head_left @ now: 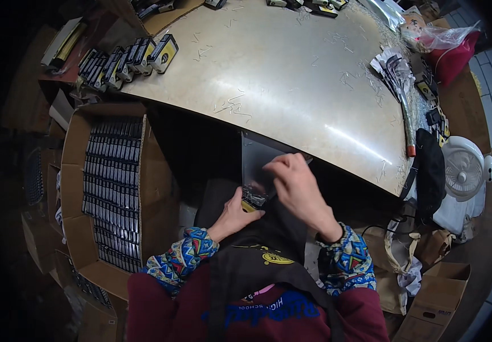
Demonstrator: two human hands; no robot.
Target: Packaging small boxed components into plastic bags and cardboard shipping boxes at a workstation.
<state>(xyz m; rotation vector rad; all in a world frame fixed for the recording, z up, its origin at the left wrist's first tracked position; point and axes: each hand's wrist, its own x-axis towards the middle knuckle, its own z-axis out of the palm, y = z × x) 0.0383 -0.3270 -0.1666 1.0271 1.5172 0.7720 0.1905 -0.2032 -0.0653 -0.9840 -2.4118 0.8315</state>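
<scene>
1. the left hand (237,210) is closed on a small black-and-yellow packaged item (251,200), thumb and fingers pinching its lower edge.
2. the right hand (297,185) lies just right of the left one, fingers curled down onto the top of a clear plastic sleeve (257,165), gripping its upper edge.
3. the sleeve stands between the two hands, just below the near edge of the tabletop (291,85); the small item sits at its lower end, though whether it is inside the sleeve or only against it cannot be told.
4. both forearms wear patterned, many-coloured cuffs (183,256) over a dark red top, with a dark apron in front.
5. far beyond the left hand, up and to its left, a row of similar boxed items (126,60) stands on the tabletop's far left corner.
6. to the left of the left hand, well apart, an open cardboard box (75,171) holds tight rows of dark packed items (112,188).
7. to the right of the right hand, past the tabletop's edge, stands a small white fan (464,171), with a dark cloth (430,171) hanging just beside it.
8. lower right of the right hand lie brown paper bags (434,245) and another cardboard box (434,302).
9. thin metal scraps (232,105) are scattered on the tabletop beyond both hands.
</scene>
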